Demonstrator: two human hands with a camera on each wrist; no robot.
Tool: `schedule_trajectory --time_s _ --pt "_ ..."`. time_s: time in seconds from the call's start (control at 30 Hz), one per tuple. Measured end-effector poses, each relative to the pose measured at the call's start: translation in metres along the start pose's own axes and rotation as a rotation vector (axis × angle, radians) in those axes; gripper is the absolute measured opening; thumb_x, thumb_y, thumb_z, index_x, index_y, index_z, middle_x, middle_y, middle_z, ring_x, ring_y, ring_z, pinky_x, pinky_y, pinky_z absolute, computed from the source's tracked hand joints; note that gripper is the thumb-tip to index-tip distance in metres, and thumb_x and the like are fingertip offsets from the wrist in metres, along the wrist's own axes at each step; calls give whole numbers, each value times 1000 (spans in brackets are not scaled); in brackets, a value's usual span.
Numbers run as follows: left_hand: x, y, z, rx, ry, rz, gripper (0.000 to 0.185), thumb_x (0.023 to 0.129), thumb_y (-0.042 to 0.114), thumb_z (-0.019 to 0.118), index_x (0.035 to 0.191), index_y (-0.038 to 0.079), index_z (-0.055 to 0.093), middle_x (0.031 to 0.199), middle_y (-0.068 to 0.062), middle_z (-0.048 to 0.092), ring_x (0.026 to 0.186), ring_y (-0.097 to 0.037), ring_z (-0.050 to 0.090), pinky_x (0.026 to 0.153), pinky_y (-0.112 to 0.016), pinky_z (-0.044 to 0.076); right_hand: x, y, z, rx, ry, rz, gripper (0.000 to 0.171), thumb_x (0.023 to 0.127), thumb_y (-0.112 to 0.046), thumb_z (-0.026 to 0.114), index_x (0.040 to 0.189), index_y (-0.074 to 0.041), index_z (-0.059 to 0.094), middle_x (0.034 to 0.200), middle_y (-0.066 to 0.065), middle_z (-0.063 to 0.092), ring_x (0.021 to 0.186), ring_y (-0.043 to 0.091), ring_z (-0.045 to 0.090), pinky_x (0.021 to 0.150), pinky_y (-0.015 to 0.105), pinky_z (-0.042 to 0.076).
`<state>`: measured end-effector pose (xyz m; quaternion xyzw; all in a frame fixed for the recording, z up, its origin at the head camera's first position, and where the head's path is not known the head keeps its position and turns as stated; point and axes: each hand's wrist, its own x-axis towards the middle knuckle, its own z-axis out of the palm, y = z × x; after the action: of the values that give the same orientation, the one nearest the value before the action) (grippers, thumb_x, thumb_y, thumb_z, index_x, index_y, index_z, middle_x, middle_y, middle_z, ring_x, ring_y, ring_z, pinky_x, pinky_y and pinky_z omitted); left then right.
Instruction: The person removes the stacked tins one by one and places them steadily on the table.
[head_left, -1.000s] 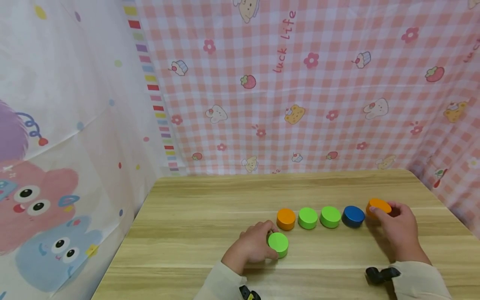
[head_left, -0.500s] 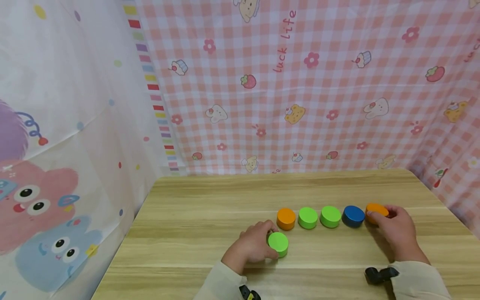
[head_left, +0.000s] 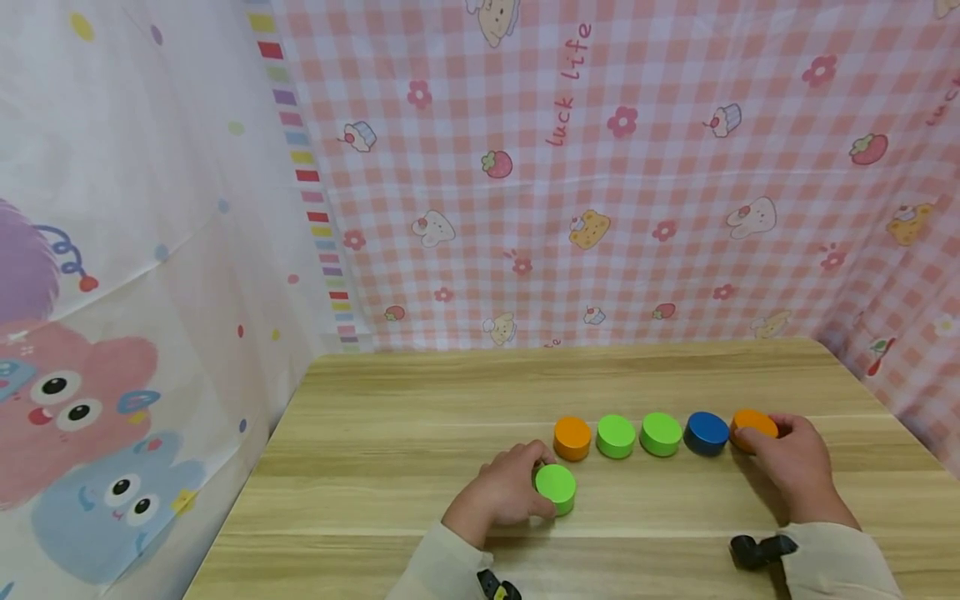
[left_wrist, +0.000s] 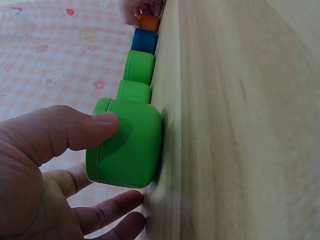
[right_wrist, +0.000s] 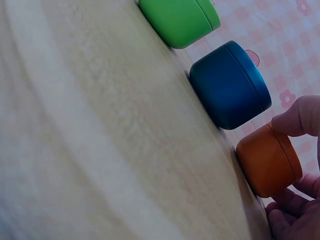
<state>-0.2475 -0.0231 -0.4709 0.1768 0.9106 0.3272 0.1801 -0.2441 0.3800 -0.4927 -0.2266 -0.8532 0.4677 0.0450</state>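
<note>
Green puck (head_left: 556,487) sits on the table (head_left: 390,433), just in front and left of the row's left end, standing flat on its base. Left hand (head_left: 501,492) grips it: thumb on the near side, fingers (left_wrist: 107,212) curled round the far side, tips down by the tabletop in the left wrist view. Row of five pucks runs left to right behind the green puck: orange (head_left: 572,437), green (head_left: 616,435), green (head_left: 661,433), blue puck (head_left: 707,432), then orange end puck (head_left: 752,427). Neighbours stand just beside one another; from the head view it is hard to tell whether they touch. In the right wrist view the blue puck (right_wrist: 230,85) and orange end puck (right_wrist: 269,160) show a narrow gap. Right hand (head_left: 795,462) holds the orange end puck, which rests on the table right of the blue puck; a fingertip (right_wrist: 299,117) presses its top edge and other fingers curl at its far side. Checked pink cloth (head_left: 637,167) hangs behind the row; a cartoon-print sheet (head_left: 112,333) hangs well left of the green puck.
</note>
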Motion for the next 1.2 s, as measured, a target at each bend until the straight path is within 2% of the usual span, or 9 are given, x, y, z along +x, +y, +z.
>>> schedule_trajectory --time_s 0.27,0.43,0.7,0.97,1.2 --pt "0 -2 -3 -53 11 3 47 77 21 93 113 25 63 113 5 65 104 -21 54 102 -59 39 -1 -1 -1 3 -13 -2 79 102 -36 64 151 16 30 148 38 38 126 51 43 110 62 39" --pt "1 -6 -5 -73 56 2 48 78 21 93 115 24 63 111 4 65 102 -21 55 101 -57 39 0 -1 -1 -3 -17 1 80 103 -37 63 153 16 29 150 39 36 128 52 42 112 63 38" --pt "5 -10 -5 -105 195 -28 47 80 23 92 117 21 63 116 -2 65 106 -26 55 96 -54 38 2 2 0 -12 -9 -10 78 103 -36 63 152 16 30 148 39 38 126 52 43 111 63 38" --pt "9 -11 -1 -85 380 -111 54 83 28 89 130 16 65 122 -11 65 110 -34 55 92 -57 38 3 3 0 -14 -8 -10 79 102 -36 64 151 16 31 148 39 39 126 52 43 110 62 39" --pt "10 -13 2 -57 465 -153 57 85 29 88 136 18 66 127 -16 65 111 -38 56 89 -57 40 2 3 0 -9 4 -13 78 101 -37 67 149 16 33 144 38 41 123 50 45 103 57 42"
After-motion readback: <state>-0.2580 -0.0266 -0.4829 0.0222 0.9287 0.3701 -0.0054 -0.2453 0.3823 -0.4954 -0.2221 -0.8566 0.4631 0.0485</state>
